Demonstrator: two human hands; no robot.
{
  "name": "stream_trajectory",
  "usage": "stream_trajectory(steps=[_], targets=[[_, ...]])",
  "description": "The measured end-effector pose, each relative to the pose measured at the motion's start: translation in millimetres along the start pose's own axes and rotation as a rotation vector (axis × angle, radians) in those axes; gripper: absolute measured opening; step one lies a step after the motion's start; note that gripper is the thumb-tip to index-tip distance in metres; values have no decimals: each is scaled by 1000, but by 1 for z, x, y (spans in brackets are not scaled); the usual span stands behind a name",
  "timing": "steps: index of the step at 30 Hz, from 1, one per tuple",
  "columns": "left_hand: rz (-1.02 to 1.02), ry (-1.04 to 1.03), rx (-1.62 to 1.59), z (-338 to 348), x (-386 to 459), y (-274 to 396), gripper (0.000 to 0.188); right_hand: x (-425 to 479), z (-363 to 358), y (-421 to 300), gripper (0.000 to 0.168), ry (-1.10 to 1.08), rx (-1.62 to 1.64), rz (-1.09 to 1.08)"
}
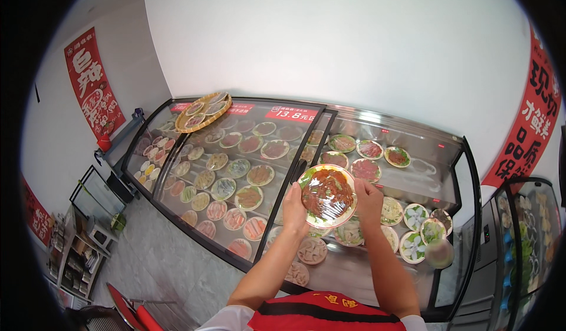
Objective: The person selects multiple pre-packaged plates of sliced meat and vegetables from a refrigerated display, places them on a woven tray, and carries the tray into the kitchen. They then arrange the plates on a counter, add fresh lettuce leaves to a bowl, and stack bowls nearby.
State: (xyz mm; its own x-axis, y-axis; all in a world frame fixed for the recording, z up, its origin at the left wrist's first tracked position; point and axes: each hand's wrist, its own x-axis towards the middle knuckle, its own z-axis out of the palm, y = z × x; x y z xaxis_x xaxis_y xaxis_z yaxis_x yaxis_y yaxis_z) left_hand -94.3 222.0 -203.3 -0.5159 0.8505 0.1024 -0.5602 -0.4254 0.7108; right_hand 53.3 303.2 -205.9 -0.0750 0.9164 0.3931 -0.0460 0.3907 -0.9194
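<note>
Between my two hands is a round plate of red-sauced meat (328, 194), covered in shiny cling film, with green leaves showing at its edge. My left hand (295, 205) grips the left rim and my right hand (368, 198) the right rim. The plate is held up over the uncovered right part of a glass display fridge (389, 119). Behind it, on the fridge's upper level, sit plates of sliced meat (365, 170) and a smaller plate of dark meat on greens (397, 157). Below my wrists lie plates of pale food (312, 250).
A sliding glass lid (239, 149) covers the left part, over several plated foods. On it rests a woven bamboo tray (204, 112) with plates. Stacked plates (433, 231) stand at the right. A second glass fridge (526, 225) is farther right; a red chair (128, 309) is lower left.
</note>
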Motion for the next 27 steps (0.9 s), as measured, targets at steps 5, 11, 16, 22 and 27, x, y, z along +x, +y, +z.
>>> stream_trajectory(steps=[5, 11, 16, 22, 27], targets=[[112, 127, -26, -3, -9, -4, 38, -23, 12, -17, 31, 24, 61, 67], [225, 105, 48, -1, -15, -1, 42, -29, 6, -18, 30, -31, 105, 33], [195, -50, 99, -6, -19, 24, 48, -25, -12, -12, 24, -244, 95, 155], [197, -185, 201, 0, -23, 44, 38, -40, -11, -19, 22, -240, 149, 134], [181, -216, 338, -2, -26, 48, 39, -43, -10, -15, 22, -220, 143, 144]])
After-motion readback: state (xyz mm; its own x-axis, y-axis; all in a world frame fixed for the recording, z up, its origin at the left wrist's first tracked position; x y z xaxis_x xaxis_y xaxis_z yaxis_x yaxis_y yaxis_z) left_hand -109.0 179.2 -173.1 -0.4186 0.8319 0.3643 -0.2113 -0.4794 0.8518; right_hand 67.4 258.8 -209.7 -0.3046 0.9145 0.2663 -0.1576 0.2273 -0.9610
